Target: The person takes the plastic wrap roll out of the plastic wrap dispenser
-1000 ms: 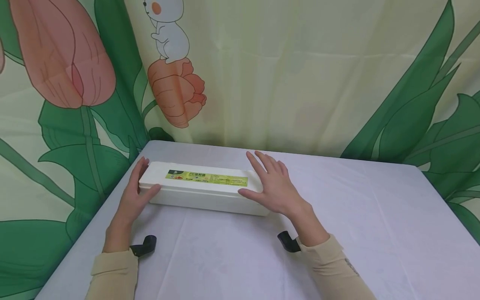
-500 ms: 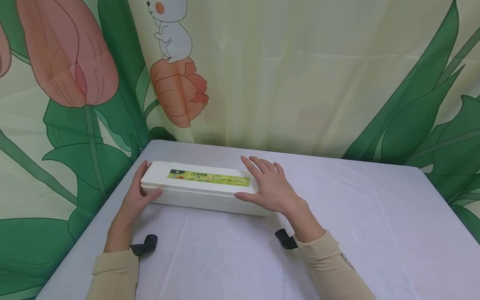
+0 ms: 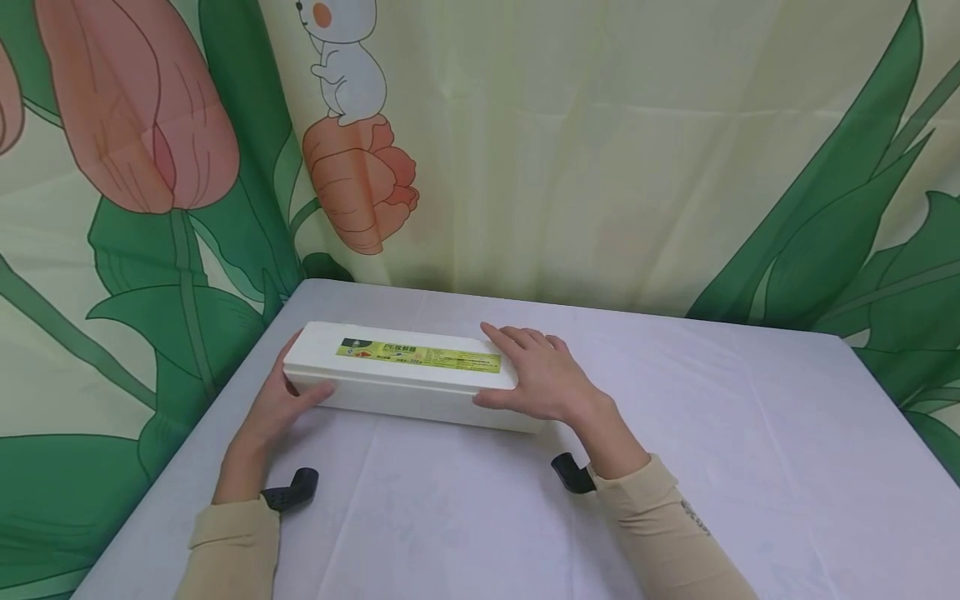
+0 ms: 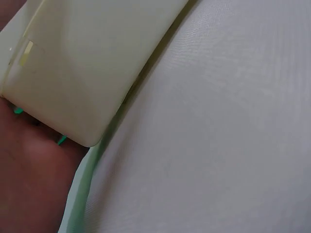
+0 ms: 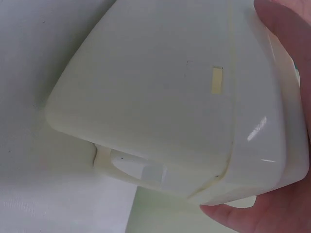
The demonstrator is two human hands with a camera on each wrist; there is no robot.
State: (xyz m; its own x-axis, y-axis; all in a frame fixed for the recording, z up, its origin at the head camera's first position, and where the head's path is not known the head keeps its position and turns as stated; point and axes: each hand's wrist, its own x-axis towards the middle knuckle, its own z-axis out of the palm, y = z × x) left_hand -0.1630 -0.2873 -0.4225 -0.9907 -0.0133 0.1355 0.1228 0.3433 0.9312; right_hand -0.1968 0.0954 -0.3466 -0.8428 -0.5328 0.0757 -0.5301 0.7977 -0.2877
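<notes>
A long white cling film box (image 3: 412, 401) lies on the table, with a yellow-green label (image 3: 418, 356) on its lid. At its left end, my left hand (image 3: 273, 402) grips it, thumb along the front and fingers round the far side. My right hand (image 3: 547, 379) holds the right end, its thumb at the front edge and its fingers reaching over the lid. In the left wrist view the box (image 4: 92, 68) tapers away from the palm (image 4: 34, 170). Seen from the right wrist, a seam runs between the lid and body of the box (image 5: 146, 82); some fingertips are hidden.
A white cloth covers the table (image 3: 675, 400). Behind it hangs a curtain (image 3: 570, 150) printed with tulips, leaves and a rabbit on a carrot. A black wrist camera mount (image 3: 294, 490) sits at the left cuff, another mount (image 3: 572, 473) at the right.
My left hand has come in closer round the box's left end. My right hand has shifted left and come down onto the right end. The box has barely moved.
</notes>
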